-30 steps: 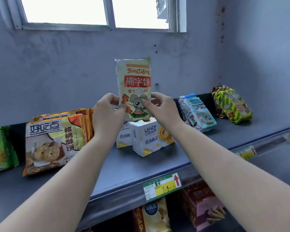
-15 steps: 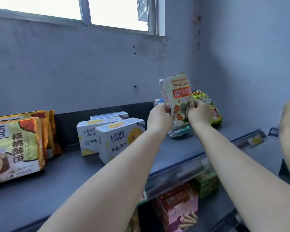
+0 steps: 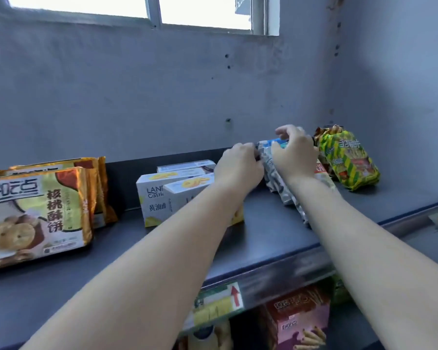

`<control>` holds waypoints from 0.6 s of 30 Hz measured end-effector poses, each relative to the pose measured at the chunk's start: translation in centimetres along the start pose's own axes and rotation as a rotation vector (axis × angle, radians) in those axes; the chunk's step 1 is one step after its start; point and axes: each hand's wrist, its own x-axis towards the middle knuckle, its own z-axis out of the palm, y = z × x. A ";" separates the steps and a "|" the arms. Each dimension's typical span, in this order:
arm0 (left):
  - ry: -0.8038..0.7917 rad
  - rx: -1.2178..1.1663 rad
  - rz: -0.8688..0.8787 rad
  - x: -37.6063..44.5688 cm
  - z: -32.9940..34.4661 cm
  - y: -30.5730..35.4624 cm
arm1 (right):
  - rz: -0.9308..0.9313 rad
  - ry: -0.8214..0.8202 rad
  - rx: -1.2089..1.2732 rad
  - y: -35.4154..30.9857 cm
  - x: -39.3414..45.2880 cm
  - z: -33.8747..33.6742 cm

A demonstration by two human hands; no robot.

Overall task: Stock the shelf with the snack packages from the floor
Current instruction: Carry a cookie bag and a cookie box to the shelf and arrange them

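Both my hands are on a snack package (image 3: 276, 178) that leans back low on the dark shelf (image 3: 263, 236), its silvery side toward me. My left hand (image 3: 238, 168) pinches the package's left edge. My right hand (image 3: 295, 155) curls over its top right, covering much of it. A blue pack (image 3: 273, 142) shows just behind the fingers. A bit of red label (image 3: 320, 169) peeks out by my right wrist.
White Landy Castle boxes (image 3: 152, 198) stand directly left of my hands. A green striped bag (image 3: 347, 160) leans at the right. Golden biscuit packs (image 3: 36, 210) stand at the far left. Below the shelf lip with its price tag (image 3: 220, 301) sits a pink box (image 3: 299, 322).
The package was held upright above the boxes, was carried right, and now leans low against the blue packs. Both hands went down with it.
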 end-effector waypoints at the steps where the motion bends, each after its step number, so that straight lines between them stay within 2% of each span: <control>1: 0.045 0.080 0.001 0.0 -2.2 -1.2 | -0.042 -0.043 0.092 -2.2 0.1 0.8; 3: 0.101 0.258 -0.014 -0.9 -7.0 -4.0 | -0.127 -0.175 0.211 -7.0 -0.5 2.3; 5: 0.130 0.439 -0.051 -3.0 -11.9 -7.3 | -0.225 -0.341 0.217 -12.0 -2.1 3.8; 8: 0.162 0.641 -0.180 -8.4 -19.1 -12.3 | -0.370 -0.489 0.237 -19.7 -6.5 5.6; 13: 0.195 0.786 -0.475 -20.4 -29.7 -19.1 | -0.565 -0.722 0.384 -33.3 -17.8 7.7; 18: 0.195 0.941 -0.771 -35.0 -39.0 -23.0 | -0.683 -0.934 0.555 -45.1 -30.3 6.6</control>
